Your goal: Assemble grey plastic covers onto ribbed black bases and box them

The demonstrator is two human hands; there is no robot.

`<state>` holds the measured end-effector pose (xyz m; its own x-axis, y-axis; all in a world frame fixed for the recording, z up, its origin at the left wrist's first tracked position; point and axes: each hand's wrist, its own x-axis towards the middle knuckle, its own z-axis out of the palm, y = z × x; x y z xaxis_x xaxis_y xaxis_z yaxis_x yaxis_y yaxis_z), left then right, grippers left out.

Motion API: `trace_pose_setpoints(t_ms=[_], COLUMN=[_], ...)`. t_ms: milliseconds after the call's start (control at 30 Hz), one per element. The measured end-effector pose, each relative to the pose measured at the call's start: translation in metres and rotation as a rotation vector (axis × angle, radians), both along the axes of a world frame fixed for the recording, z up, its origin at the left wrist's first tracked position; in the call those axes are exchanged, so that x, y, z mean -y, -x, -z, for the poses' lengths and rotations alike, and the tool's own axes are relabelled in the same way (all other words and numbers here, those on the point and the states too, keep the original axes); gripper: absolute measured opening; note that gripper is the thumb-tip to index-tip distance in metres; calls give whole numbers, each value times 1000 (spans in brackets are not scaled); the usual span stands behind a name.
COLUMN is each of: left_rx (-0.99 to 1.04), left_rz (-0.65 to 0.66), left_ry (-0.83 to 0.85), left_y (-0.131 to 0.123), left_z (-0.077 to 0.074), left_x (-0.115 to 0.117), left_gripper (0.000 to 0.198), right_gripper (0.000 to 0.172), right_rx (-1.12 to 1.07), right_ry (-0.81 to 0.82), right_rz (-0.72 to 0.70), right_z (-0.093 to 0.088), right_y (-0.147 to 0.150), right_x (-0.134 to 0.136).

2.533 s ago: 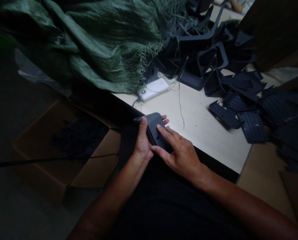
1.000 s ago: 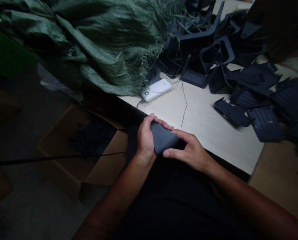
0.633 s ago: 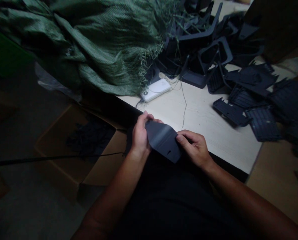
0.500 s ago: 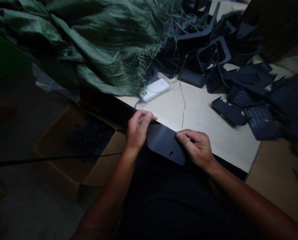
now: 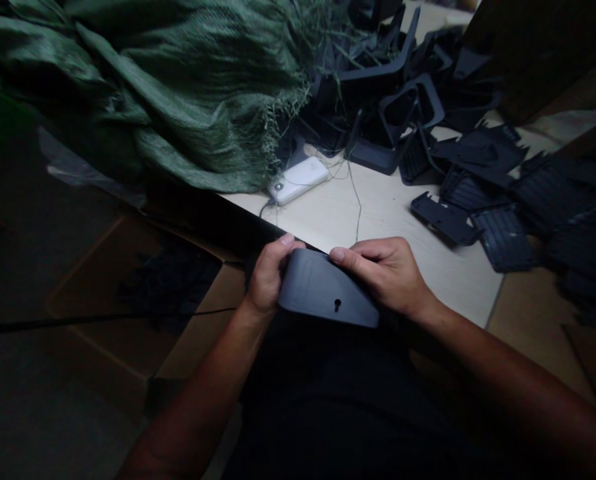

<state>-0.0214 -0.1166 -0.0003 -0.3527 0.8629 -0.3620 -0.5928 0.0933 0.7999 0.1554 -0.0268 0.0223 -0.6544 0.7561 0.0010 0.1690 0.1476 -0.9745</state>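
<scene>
Between my two hands is a dark grey plastic part with a rounded corner and a small keyhole-shaped hole, held over my lap at the table edge. My left hand is closed around its left end, thumb on top. At the upper right edge, my right hand grips it with the thumb laid along the rim; the other fingers are partly hidden behind. The far side of the part is out of sight.
On the pale table lie a white power bank with a cable, dark frames and ribbed dark panels. A green woven sack covers the left. Below stands a cardboard box holding dark pieces.
The grey part has turned, showing its curved left side. My left hand has closed on its end, and my right thumb has shifted left along its top edge. The view has moved slightly.
</scene>
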Motion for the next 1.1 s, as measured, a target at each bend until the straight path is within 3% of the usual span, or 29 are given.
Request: trace_pose_setpoints(t_ms=[167,367,467,567,633,700,767,867,933,1000,1100], left_rx=[-352,-241,-194,-222,-242,-260,-287,-346,-382,-359,-207], left_rz=[265,423,332,99,-112,-291,-384,-342,-226,-127,-45], left_ry=[-62,-5,7,-40,-95,-139,-167,-180,-157,-138,-181], left_y=[15,26,24,25,28,31,31,25,18,13,12], left_z=[-4,-5,1,8,10,12,11,12,12,11,7], left_x=[4,-1,-3,-4,-6,-7,-9,-8,-5,-1,2], left_gripper=[51,42,41,38,36,34,33,33,33,32,39], right_gripper=[56,64,63,45,36,38,42,48,49,44,35], right_rx=[18,89,115,60,3,-59,-83,-78,-157,-279,-330], right_ry=[45,68,-36,-340,-410,-273,4,475,704,796,717], right_rz=[-154,-293,-259,20,219,304,222,-28,-82,-51,-86], right_z=[-1,-1,-3,-6,-9,-10,-7,1,7,10,9], right_y=[9,16,19,14,8,1,-2,4,12,19,19], right_x=[-18,-28,-39,-55,-61,-61,-53,-29,-14,-2,7])
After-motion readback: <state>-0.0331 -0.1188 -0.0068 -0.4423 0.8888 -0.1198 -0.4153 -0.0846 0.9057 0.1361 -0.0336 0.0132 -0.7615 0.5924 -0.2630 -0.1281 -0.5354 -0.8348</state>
